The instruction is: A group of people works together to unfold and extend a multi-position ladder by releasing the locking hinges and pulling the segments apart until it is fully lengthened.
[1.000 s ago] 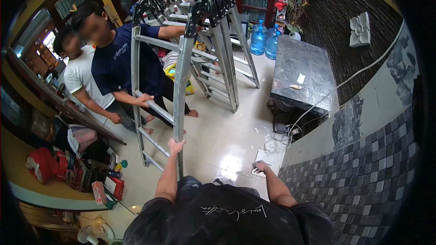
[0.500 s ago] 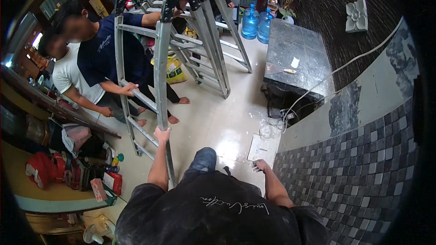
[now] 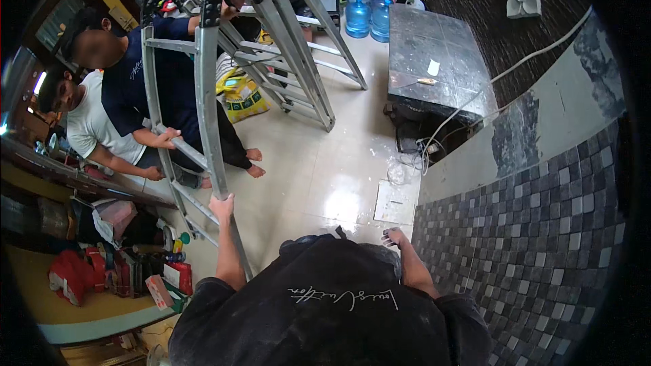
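Note:
My left hand (image 3: 221, 208) is wrapped round the near side rail of a folding aluminium ladder (image 3: 208, 95) with black hinge joints at its top. A person in a dark blue shirt (image 3: 112, 88) stands at the ladder's left. One of that person's hands (image 3: 165, 138) grips a rung, and the other reaches up near the hinges. My right hand (image 3: 392, 236) hangs low beside the tiled wall, holding nothing, its fingers somewhat apart. Below it, the floor is partly hidden by my body.
A second person in a white shirt (image 3: 98, 122) stands at the left. Blue water bottles (image 3: 357, 19) and a dark stone-topped table (image 3: 441, 41) are at the back. A white tile (image 3: 395, 202), loose cable (image 3: 426, 156) and yellow bag (image 3: 243, 98) lie around. Mosaic tiles (image 3: 522, 251) cover the right wall.
The ladder and my left hand have shifted left. The whole view has moved slightly too. My knee no longer shows in front of me, and my right hand stays low and empty.

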A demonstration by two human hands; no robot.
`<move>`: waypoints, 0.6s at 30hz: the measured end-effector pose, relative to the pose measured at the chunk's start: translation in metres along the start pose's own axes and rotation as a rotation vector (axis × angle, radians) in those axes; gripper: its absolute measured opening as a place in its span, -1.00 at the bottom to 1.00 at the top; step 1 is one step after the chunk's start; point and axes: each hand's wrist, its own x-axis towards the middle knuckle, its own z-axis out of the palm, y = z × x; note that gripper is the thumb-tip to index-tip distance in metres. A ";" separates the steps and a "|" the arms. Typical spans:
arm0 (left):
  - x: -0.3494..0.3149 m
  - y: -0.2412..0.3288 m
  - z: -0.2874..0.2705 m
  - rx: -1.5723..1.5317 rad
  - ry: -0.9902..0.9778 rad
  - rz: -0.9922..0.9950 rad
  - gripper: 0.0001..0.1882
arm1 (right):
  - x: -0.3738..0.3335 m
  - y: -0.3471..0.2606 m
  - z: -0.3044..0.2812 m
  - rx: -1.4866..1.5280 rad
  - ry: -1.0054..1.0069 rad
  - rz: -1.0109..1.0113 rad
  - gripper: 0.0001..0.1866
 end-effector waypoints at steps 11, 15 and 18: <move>-0.005 -0.014 -0.062 0.049 0.032 0.035 -0.55 | 0.010 0.026 0.008 -0.026 0.017 -0.067 -0.69; -0.009 -0.028 -0.067 0.012 0.040 0.004 -0.54 | 0.006 0.031 -0.020 -0.142 0.016 -0.175 -0.68; -0.007 -0.054 -0.072 0.046 0.080 0.057 -0.54 | -0.011 0.032 -0.040 -0.215 0.015 -0.054 -0.68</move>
